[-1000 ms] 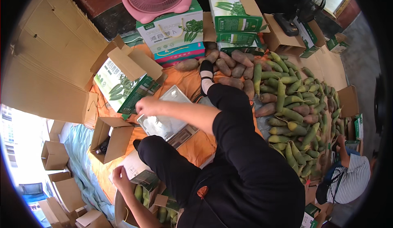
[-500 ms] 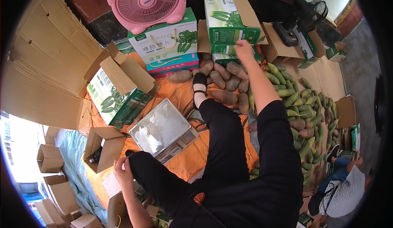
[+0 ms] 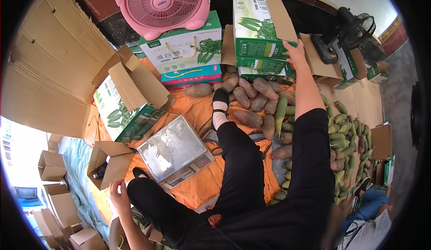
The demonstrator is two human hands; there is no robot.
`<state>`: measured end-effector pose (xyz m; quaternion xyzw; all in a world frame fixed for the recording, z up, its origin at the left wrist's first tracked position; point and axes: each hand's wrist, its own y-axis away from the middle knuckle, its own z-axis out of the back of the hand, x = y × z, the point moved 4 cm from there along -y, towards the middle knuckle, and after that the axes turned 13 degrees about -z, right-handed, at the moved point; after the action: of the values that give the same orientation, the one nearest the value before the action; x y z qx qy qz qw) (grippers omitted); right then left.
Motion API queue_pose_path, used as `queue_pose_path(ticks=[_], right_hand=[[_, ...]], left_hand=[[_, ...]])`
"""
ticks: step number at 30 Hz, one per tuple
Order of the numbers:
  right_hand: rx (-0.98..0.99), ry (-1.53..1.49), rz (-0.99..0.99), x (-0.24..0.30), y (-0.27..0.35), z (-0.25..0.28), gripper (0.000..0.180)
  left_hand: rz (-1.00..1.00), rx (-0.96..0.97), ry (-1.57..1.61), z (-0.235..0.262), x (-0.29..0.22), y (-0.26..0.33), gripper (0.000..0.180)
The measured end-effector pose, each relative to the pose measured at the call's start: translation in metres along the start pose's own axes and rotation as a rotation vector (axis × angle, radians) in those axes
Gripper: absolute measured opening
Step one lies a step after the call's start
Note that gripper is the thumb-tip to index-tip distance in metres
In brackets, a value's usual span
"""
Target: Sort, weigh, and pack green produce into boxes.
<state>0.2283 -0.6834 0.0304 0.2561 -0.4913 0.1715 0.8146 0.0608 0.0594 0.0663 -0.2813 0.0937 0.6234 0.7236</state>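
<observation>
My right hand [image 3: 295,54] reaches forward to a tall white-and-green carton [image 3: 259,43] with pictures of green radishes. Its spread fingers rest against the carton's lower right corner, just below a raised brown flap [image 3: 282,19]. My left hand [image 3: 119,197] hovers beside my left knee, fingers loosely bent and apart, nothing in them. Between my legs and the left carton lies a flat scale [image 3: 172,149] with a bare metal plate. Reddish-brown radishes [image 3: 248,118] are heaped below the tall carton. A long green radish [image 3: 281,114] lies beside them, near my right forearm.
An opened printed carton [image 3: 134,108] stands left of the scale, near a small brown box [image 3: 110,162]. A pink fan [image 3: 162,3] sits on boxes at the back; a black fan [image 3: 334,48] stands at right. Green radishes [image 3: 343,138] cover the right side. Another person [image 3: 370,223] is at lower right.
My right hand has shifted right along the carton's front to its corner, and its fingers have spread. A small side flap there no longer sticks out. My left hand has come off my knee.
</observation>
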Motion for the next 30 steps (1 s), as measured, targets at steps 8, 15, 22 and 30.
queue_pose_path(ticks=[8, 15, 22, 30], right_hand=[[0.129, -0.117, -0.15, -0.023, -0.013, -0.023, 0.044], [0.222, -0.171, -0.261, -0.05, -0.009, -0.035, 0.034], [0.41, -0.683, -0.386, -0.071, 0.052, -0.007, 0.034], [0.195, -0.441, -0.429, -0.107, 0.121, 0.056, 0.033]], left_hand=[[0.006, -0.006, -0.116, 0.015, 0.011, 0.004, 0.007], [-0.001, -0.017, -0.12, 0.019, 0.01, 0.008, 0.007], [-0.021, -0.009, -0.162, 0.027, 0.019, 0.018, 0.008], [-0.081, -0.061, -0.046, 0.032, 0.005, 0.02, 0.008]])
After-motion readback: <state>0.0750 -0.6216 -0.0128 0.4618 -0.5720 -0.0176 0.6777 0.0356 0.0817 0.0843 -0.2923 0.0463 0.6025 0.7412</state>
